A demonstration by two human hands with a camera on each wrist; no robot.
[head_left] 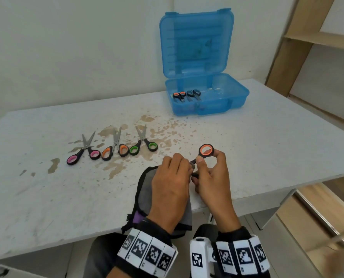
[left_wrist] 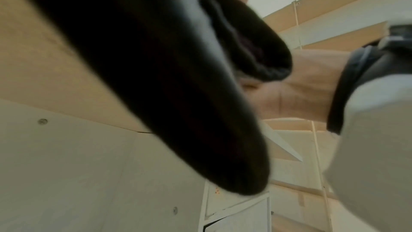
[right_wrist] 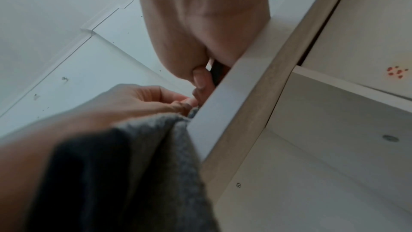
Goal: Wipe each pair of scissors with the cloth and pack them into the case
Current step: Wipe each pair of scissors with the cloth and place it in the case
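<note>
Head view, worktop [head_left: 247, 137]: white, stained with brown blotches around its middle.
Pink-handled scissors [head_left: 84, 152]: farthest left in a row of three, lying flat, blades slightly parted and pointing away from the person.
Orange-handled scissors on the worktop [head_left: 115, 149]: middle of the row, just beside the pink pair, blades shut.
Green-handled scissors [head_left: 144, 144]: right end of the row, handle loop close to the orange pair's loop, blades slightly parted.
Cloth [head_left: 145, 189]: grey with dark edging, draped under the left hand at the near edge of the worktop and hanging over it; the right wrist view shows the grey knit bunched under that hand's fingers.
Left hand [head_left: 170, 187]: fingers curled down, gripping the cloth around the blade end of the held scissors; the blades themselves are hidden.
Held scissors [head_left: 206, 150]: black handles with an orange-lined loop raised above the worktop, between the two hands.
Right hand [head_left: 211, 177]: thumb and fingers pinching the handle just below the orange loop.
Case [head_left: 235, 97]: translucent blue, at the far side of the worktop, well apart from the hands, lid standing open against the wall.
Packed scissors [head_left: 187, 94]: two pairs side by side in the case's left part, one with orange loops, one dark.
</note>
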